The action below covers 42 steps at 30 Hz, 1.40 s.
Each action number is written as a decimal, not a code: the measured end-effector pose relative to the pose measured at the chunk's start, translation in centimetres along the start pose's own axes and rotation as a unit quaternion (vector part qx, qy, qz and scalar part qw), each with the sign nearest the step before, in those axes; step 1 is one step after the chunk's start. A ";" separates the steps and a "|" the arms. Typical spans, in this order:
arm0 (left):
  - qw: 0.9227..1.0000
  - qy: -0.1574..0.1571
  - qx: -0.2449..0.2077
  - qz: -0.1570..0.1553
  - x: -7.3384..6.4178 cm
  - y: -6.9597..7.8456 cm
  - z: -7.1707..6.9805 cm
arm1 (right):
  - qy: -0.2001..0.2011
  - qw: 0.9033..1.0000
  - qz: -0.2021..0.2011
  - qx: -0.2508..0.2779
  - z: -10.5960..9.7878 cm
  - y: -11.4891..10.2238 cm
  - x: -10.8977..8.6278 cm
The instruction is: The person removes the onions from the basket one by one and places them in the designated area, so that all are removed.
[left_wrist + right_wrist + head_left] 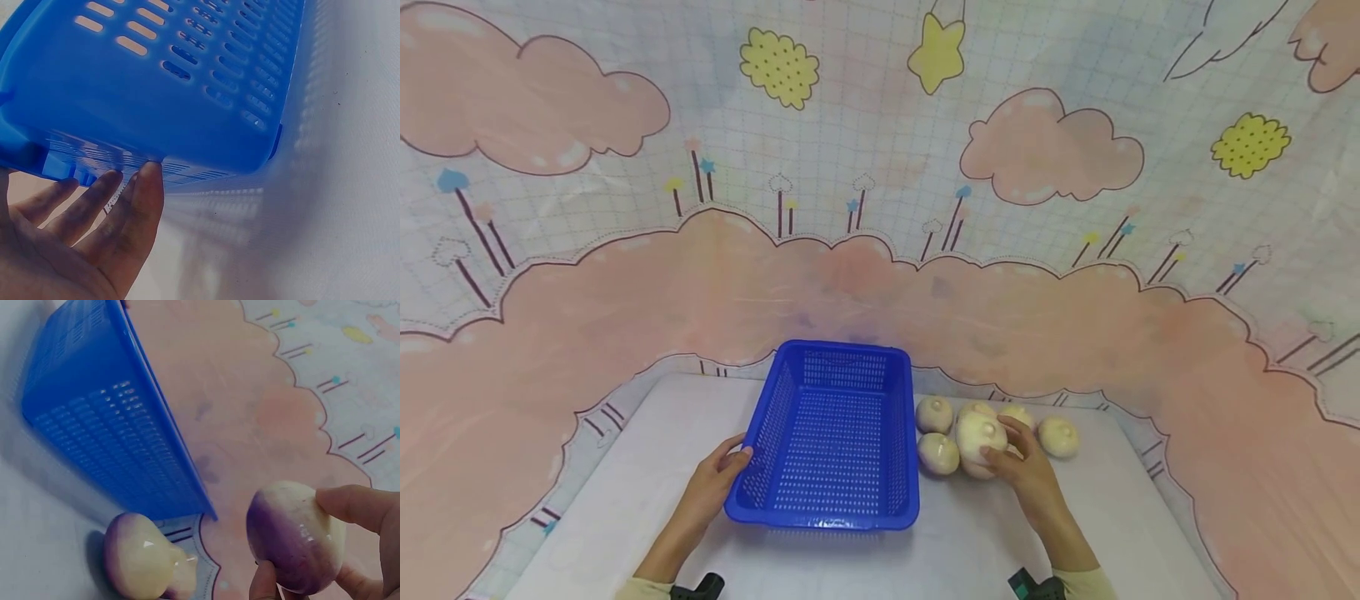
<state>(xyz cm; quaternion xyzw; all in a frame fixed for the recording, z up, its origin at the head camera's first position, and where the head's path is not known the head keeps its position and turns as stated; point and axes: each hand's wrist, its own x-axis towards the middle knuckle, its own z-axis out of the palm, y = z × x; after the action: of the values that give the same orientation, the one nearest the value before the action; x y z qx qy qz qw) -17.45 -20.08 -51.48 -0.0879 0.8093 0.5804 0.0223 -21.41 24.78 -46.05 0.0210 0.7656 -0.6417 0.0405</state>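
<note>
A blue plastic basket (831, 450) with slotted walls sits left of centre, its perforated floor in sight. My left hand (718, 475) grips its left rim; in the left wrist view the fingertips (150, 172) meet the slotted wall (156, 106) from outside. My right hand (1026, 467) holds a purple-and-white turnip (981, 435) between thumb and fingers, raised over other turnips. The right wrist view shows this held turnip (297, 537) apart from the basket (119, 425), with another turnip (137, 556) lower down beside the basket.
Several turnips lie on the white tabletop (985, 542) right of the basket, among them one turnip (938, 454) close to its wall and one turnip (1058, 437) farthest right. Behind the table rises a printed cloth (850, 283) with clouds and stars.
</note>
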 end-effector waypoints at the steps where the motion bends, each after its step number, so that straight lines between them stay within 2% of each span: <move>1: 1.000 0.000 -0.001 0.000 0.0 0.0 0.0 | 0.006 1.000 0.004 0.000 -0.2 0.0 0.0; 7: 1.000 -0.005 -0.001 -0.005 -0.1 0.2 -0.1 | 0.033 0.999 0.015 0.004 -1.4 -0.1 0.2; 11: 1.000 -0.006 -0.001 -0.011 0.0 0.2 0.0 | 0.046 0.999 0.008 0.012 -2.3 0.1 0.3; 23: 1.000 -0.011 -0.001 -0.009 0.1 0.0 -0.3 | 0.078 0.996 0.025 0.040 -5.7 2.0 -0.6; 32: 1.000 -0.008 0.001 -0.007 0.2 0.0 -0.1 | 0.080 0.994 0.055 0.046 -8.3 3.2 -1.9; 42: 1.000 -0.008 0.003 -0.007 0.0 0.2 0.0 | 0.110 0.989 0.089 0.045 -10.4 5.4 -1.6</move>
<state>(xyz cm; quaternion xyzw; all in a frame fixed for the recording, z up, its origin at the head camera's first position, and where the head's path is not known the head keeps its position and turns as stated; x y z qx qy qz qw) -17.47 -20.03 -51.32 -0.0888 0.8099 0.5789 0.0335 -19.68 36.00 -49.41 0.1611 0.7312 -0.6628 0.0123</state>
